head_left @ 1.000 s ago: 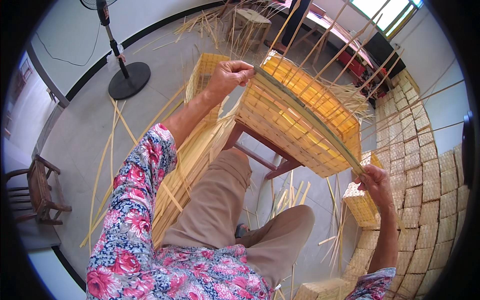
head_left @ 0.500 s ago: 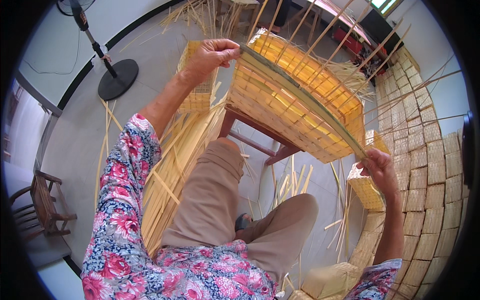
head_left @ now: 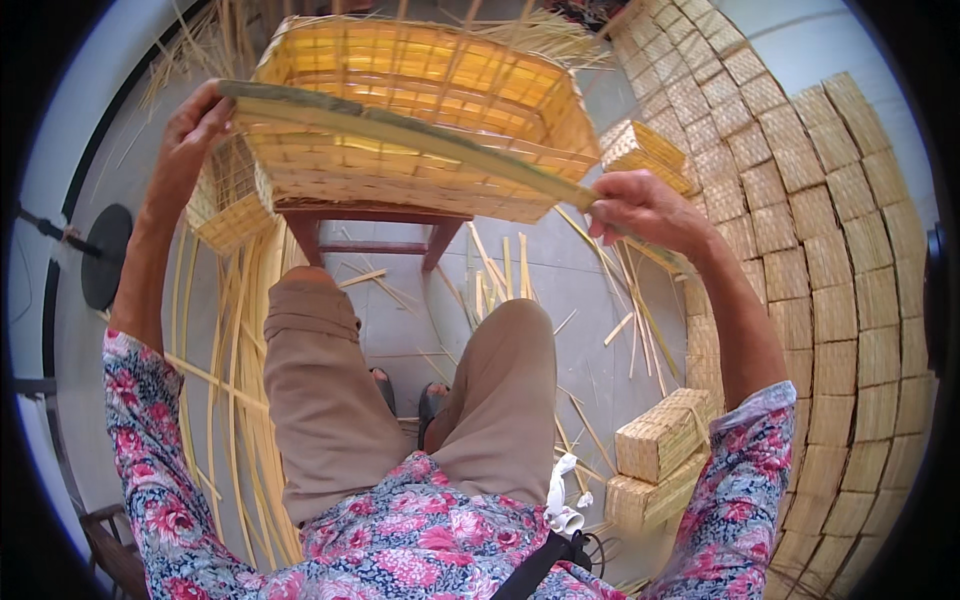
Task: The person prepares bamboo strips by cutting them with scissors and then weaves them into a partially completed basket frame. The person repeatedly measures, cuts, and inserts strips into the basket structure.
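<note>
My left hand (head_left: 193,130) grips one end of a long flat green-and-tan bamboo strip (head_left: 420,140) at the upper left. My right hand (head_left: 638,205) holds the strip toward its other end, fingers curled round it. The strip runs across the near side of a large yellow woven basket (head_left: 520,100) with tall upright stakes along its top; whether it touches the weave I cannot tell. The basket stands on a reddish wooden stool (head_left: 440,245) in front of my knees. Its far stakes are cut off by the frame's top.
Many woven boxes (head_left: 830,310) line the right side; two more (head_left: 665,430) sit beside my right arm. Another basket (head_left: 220,215) and loose strips (head_left: 245,320) lie left, near a fan's base (head_left: 105,255). A chair (head_left: 115,555) shows at lower left. A white object (head_left: 562,500) lies by my hip.
The view has swung, so basket and strip now appear further left and nearer level, with more boxes visible. Both hands still hold the strip; my right hand sits higher and further left in view.
</note>
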`<state>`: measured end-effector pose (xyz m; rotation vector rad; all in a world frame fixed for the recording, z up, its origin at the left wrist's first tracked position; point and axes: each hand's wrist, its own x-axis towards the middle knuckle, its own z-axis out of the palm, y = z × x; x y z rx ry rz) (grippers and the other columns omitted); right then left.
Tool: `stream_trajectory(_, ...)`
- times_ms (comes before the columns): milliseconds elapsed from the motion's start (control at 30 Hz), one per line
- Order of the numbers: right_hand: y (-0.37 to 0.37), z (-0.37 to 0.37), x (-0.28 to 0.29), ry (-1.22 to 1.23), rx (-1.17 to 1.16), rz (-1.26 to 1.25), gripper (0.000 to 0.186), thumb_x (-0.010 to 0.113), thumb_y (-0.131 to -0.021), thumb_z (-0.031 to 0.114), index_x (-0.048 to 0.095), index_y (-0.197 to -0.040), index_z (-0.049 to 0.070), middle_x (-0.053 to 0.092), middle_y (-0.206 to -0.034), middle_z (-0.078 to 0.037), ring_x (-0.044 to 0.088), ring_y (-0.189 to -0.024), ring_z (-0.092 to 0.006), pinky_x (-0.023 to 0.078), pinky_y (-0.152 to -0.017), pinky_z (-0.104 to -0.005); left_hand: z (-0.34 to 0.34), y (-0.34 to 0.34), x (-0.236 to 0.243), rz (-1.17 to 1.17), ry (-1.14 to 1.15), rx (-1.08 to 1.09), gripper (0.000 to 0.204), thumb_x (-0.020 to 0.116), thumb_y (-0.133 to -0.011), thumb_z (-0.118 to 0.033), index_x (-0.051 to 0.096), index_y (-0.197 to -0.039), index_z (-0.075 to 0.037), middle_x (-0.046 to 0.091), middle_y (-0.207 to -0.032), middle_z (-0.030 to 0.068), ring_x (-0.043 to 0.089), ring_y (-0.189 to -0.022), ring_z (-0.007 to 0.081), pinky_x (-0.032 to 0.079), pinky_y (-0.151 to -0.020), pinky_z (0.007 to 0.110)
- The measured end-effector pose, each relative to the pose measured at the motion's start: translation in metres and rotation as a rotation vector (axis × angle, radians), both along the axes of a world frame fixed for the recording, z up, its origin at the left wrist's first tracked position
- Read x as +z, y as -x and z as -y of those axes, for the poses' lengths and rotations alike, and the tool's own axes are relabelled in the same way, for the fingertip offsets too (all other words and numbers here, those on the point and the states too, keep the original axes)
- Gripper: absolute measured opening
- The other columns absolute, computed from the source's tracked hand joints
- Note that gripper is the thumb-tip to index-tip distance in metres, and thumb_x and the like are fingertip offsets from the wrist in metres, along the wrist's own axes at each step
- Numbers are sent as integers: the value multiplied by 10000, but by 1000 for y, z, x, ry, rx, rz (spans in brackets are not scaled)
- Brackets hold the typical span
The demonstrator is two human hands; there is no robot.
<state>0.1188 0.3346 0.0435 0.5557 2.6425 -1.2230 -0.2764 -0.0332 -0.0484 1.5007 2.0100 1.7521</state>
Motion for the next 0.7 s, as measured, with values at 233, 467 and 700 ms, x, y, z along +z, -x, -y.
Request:
stream_trajectory(233, -13, 11, 11, 254, 88, 203, 264, 596, -981, 242, 673, -1023, -7, 692, -803, -55, 661, -723, -112, 555, -693, -257, 17, 4, -15, 45, -34, 7, 190, 519, -1038, -219, 644, -1104, -92, 598, -968, -82, 486, -865, 21, 393, -807, 197)
stream_trajectory(467, 21, 6, 16, -359, -119, -242, 279, 578, -905, 17, 574, -1184, 23, 667, -767, -58, 615, -720, -113, 503, -673, -286, 19, 9, -24, 244, -167, -22, 181, 560, -1023, -222, 651, -1140, -118, 581, -944, -89, 467, -842, 22, 395, -789, 201)
stream_trajectory(700, 41, -15, 3, -316, -53, -293, 113, 591, -865, 17, 662, -953, 26, 666, -774, -21, 579, -750, -100, 475, -718, -286, 33, 34, -38, 276, -174, -6, 237, 571, -1016, -201, 643, -1223, -113, 633, -1043, -71, 537, -908, 23, 441, -838, 209)
